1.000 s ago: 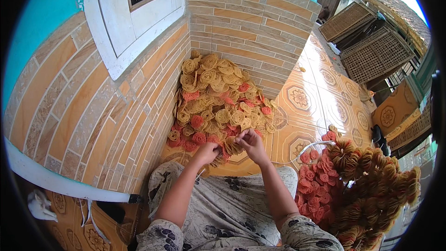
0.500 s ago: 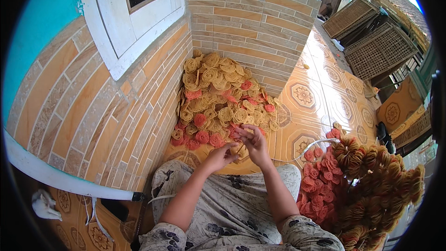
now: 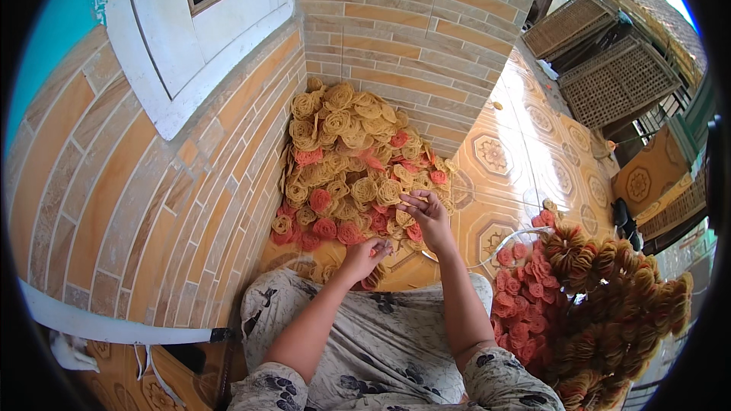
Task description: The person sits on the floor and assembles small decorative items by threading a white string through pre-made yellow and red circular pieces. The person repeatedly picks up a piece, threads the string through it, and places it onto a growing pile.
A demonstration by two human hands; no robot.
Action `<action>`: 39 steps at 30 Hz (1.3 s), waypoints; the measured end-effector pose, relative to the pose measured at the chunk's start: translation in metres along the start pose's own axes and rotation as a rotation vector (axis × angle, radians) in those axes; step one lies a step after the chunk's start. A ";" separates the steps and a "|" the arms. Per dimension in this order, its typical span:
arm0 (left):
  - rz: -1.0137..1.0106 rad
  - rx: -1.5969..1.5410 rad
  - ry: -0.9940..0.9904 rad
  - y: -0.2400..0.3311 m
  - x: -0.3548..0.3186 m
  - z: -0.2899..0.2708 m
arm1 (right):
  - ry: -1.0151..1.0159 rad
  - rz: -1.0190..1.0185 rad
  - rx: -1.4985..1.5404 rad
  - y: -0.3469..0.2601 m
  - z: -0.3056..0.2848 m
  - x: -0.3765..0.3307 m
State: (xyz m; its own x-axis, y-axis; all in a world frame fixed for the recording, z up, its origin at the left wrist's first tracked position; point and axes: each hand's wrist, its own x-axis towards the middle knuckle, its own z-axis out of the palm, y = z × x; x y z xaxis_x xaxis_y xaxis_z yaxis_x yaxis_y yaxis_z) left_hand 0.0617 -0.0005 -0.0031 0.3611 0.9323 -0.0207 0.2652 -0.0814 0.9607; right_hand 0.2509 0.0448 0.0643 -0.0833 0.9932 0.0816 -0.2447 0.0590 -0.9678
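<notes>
Near the front of my lap, my left hand (image 3: 365,260) has its thumb and fingers pinched together; whatever is between them is too small to make out. Farther off and to the right, my right hand (image 3: 428,217) is raised, its fingers bent and drawn together, and any strand in them does not show. Beyond the hands, a heap of tan and coral mesh rosettes (image 3: 343,128) fills the wall corner. Its near edge lies just past my fingers. More rosettes (image 3: 371,280), tan and reddish, lie below my left hand, partly hidden by it.
On my right, coral rosettes (image 3: 519,293) lie beside thick bunches of stacked tan-brown rosettes (image 3: 620,312). A white strap (image 3: 495,247) curves there. Tiled walls (image 3: 415,27) enclose the corner. A white bar (image 3: 114,316) crosses at left, near a white cat (image 3: 72,352). Woven panels (image 3: 620,80) lean far right.
My hands have moved apart: the right has gone up and outward, the left slightly down. The view has shifted a little.
</notes>
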 end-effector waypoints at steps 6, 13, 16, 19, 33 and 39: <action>-0.010 -0.047 0.114 -0.014 0.012 0.002 | -0.157 0.072 -0.067 0.018 -0.005 0.020; -0.239 -0.466 0.085 -0.043 0.023 -0.007 | 0.281 0.183 -1.004 0.078 -0.040 0.038; -0.279 -0.525 0.111 -0.049 0.024 -0.005 | 0.307 0.098 -1.296 0.096 -0.042 0.027; -0.203 -0.489 0.123 -0.050 0.022 -0.006 | 0.322 0.082 -1.359 0.096 -0.034 0.018; -0.208 -0.636 0.077 -0.037 0.022 -0.006 | -0.321 0.210 -1.046 0.069 0.011 -0.009; -0.543 -1.230 -0.055 -0.025 0.019 -0.021 | -0.187 -0.231 -1.110 0.055 0.010 -0.001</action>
State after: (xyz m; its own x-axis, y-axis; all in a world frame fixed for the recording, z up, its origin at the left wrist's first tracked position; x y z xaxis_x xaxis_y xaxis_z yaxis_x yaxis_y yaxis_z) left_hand 0.0437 0.0267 -0.0216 0.5104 0.7278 -0.4582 -0.5732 0.6850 0.4496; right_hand 0.2282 0.0458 0.0131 -0.3121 0.9221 0.2286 0.7058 0.3861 -0.5939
